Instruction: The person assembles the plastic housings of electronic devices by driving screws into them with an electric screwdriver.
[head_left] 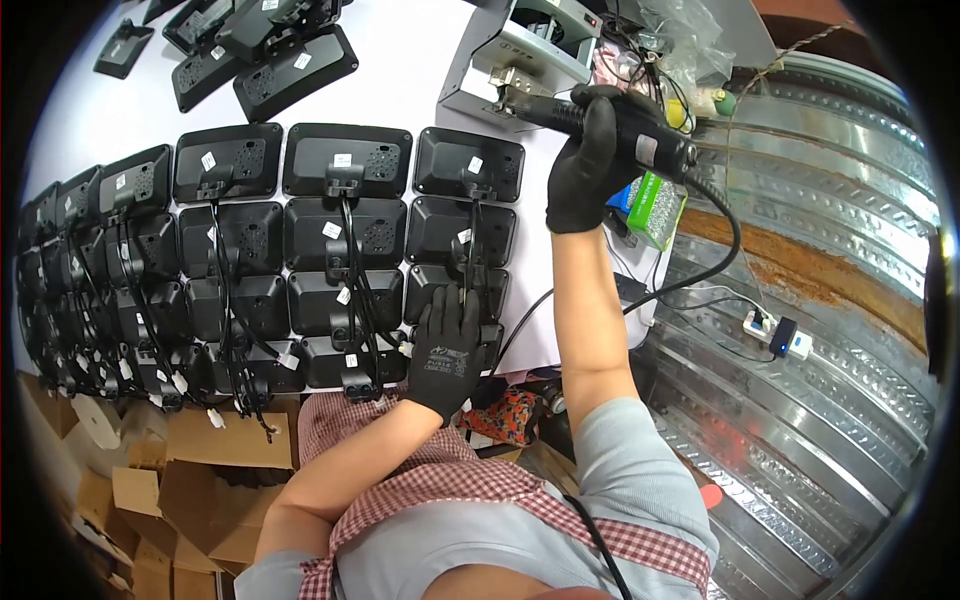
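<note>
Screwdriver (645,132), seemingly electric, hands (583,172) apart, right gripping it

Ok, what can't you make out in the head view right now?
All in the head view:
Whether the left hand grips anything: its back hides the palm.
Part of the black panels beneath: covered by that hand.
Black corded tool: the right hand covers its grip; its tip is too small to read.
Panel pile: cut off by the upper edge.
Open cardboard box: shadow hides its inside.
</note>
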